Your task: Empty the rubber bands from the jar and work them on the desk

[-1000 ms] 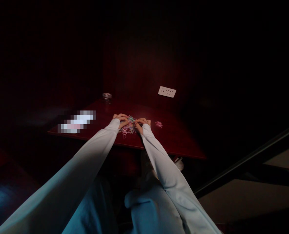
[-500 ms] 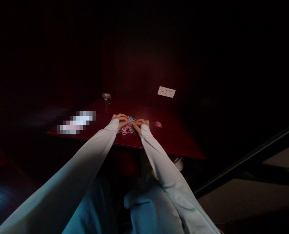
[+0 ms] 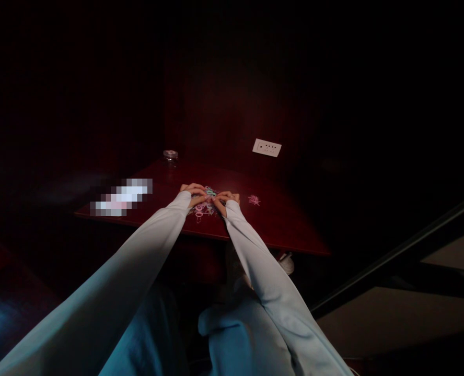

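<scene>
A loose heap of colourful elastic hair ties (image 3: pixel 200 210), pink, mint green and pale violet, lies on the dark red table (image 3: pixel 279 227) close to its near edge. On the heap's left side, my left hand (image 3: pixel 194 192) bends inward with thumb and fingers pinched on hair ties. Facing it from the right, my right hand (image 3: pixel 227 198) pinches at the same bunch, its fingertips close to the left ones. The fingers hide just which ties are held. Right of my right hand, a small separate pile of pink hair ties (image 3: pixel 254 200) rests on the table.
A clear lidded jar (image 3: pixel 171 155) stands at the table's back left. At the left edge lies a bright, pixelated object (image 3: pixel 124 197). A white socket panel (image 3: pixel 267 148) is on the back wall. Below the table's front edge, a pale shoe (image 3: pixel 286 263) shows.
Almost nothing differs. Both hands stay at the heap with only slight finger movement, and the small pink pile looks the same.
</scene>
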A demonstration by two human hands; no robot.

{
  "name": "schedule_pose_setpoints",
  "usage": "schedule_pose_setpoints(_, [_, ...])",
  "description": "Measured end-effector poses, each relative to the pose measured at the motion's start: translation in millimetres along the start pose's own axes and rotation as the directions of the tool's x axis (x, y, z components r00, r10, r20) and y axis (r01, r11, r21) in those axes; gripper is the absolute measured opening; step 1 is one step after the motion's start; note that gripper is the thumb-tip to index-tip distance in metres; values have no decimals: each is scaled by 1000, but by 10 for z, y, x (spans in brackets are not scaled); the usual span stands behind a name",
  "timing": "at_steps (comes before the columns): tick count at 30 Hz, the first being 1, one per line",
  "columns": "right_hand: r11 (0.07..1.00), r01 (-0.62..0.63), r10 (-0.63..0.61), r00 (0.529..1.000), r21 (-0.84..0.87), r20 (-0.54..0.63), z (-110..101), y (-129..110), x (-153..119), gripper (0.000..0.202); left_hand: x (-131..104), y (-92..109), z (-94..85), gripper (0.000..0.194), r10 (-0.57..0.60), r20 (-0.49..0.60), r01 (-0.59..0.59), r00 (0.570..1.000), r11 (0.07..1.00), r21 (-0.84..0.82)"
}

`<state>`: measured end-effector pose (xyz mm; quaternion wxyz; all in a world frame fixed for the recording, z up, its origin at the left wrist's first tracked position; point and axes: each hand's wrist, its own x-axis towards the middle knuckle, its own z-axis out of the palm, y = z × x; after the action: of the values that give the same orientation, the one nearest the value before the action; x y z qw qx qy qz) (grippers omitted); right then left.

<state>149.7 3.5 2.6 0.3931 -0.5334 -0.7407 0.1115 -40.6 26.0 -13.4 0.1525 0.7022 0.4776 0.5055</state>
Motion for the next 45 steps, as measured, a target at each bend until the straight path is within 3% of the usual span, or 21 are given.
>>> schedule_pose_setpoints(32, [999, 11, -10, 1000, 33, -26, 13, 34, 9, 21, 24, -70, 34, 23, 15, 23, -16, 1000, 1000, 16])
schedule_pose_setpoints(45, [999, -9, 9, 1000, -32, -6, -16, -43, -5, 16, 18, -113, 45, 19, 45, 11, -45, 999, 999, 15])
